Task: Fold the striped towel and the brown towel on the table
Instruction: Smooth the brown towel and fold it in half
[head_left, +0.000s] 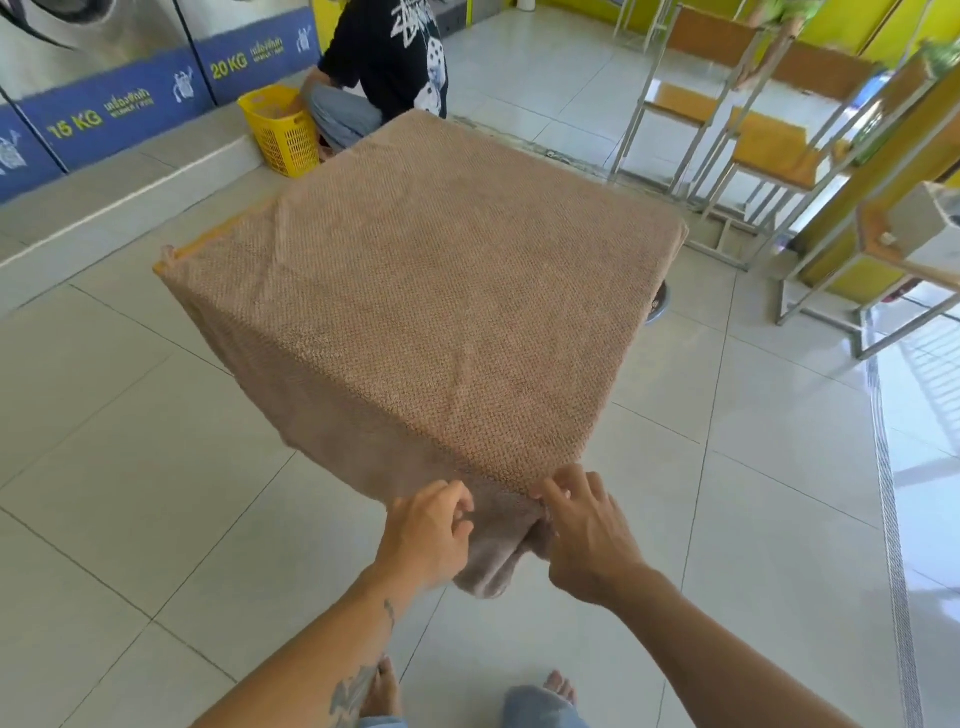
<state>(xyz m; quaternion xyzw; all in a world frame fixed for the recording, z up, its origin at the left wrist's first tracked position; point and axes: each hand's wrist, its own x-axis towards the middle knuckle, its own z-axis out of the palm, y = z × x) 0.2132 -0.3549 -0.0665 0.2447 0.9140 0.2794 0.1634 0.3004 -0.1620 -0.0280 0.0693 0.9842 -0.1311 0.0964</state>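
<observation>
The brown towel (431, 291) lies spread over the whole table, draping over its near corner and sides. Only a thin orange strip of the table edge (208, 243) shows at the left. At the near corner, my left hand (431, 530) and my right hand (587, 535) pinch the hanging corner of the brown towel between them, fingers curled on the cloth. A bunched fold of towel hangs below the hands. No striped towel is visible.
A yellow laundry basket (283, 130) stands on the floor beyond the table, beside a crouching person (384, 67). Washing machines with blue panels (104, 111) line the left wall. Metal-framed tables and chairs (753, 130) fill the right side. My bare feet (384, 691) stand on white tiles.
</observation>
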